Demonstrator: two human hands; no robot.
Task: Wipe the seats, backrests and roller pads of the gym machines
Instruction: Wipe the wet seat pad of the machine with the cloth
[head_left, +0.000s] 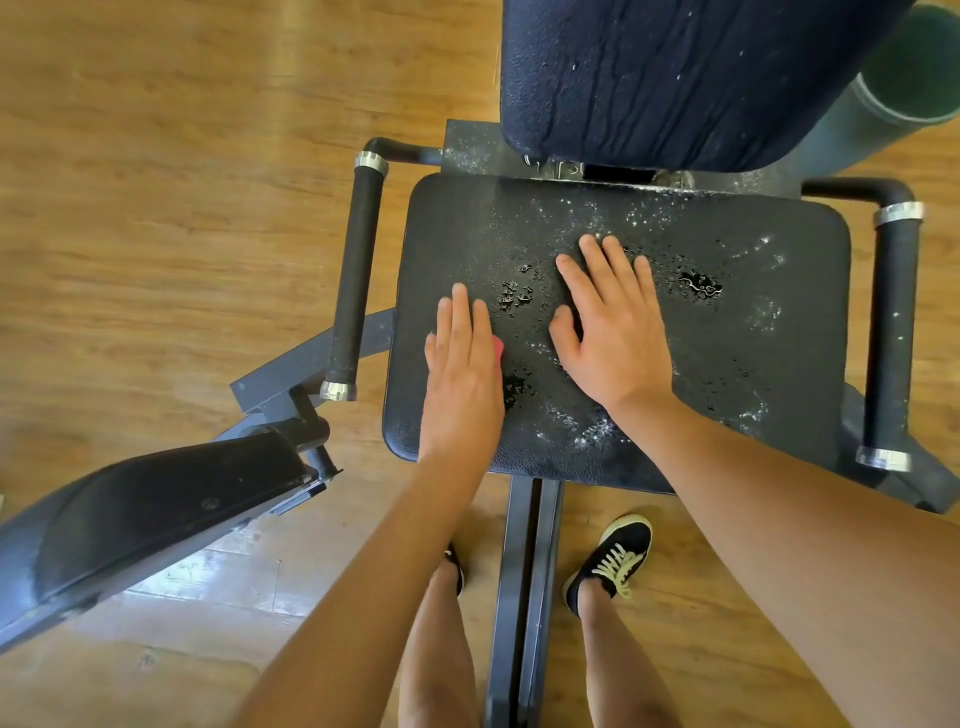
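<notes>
**Both palms flat on the wet seat**

My left hand lies palm down with its fingers straight and close together, pressing on a pink item. Only a small edge of it shows on the side toward my other hand, so I cannot tell what it is. My right hand rests just beside the left without touching it, reaching a little farther forward. Its fingers are spread flat and it holds nothing.

Both palms sit on the black seat. Beads of liquid lie in the gap between the hands. A small puddle sits past the right hand's little finger, and white specks are scattered all around.

Beyond the fingertips rises the dark backrest, streaked with wet runs. Out past the left hand runs a black grip handle with silver collars, and its twin stands on the far side of the right hand. Farther out from the left wrist and back toward me, a tilted arm pad hangs over the wooden floor. Beneath my forearms the frame post runs back, with a dark shoe with pale laces beside it.
</notes>
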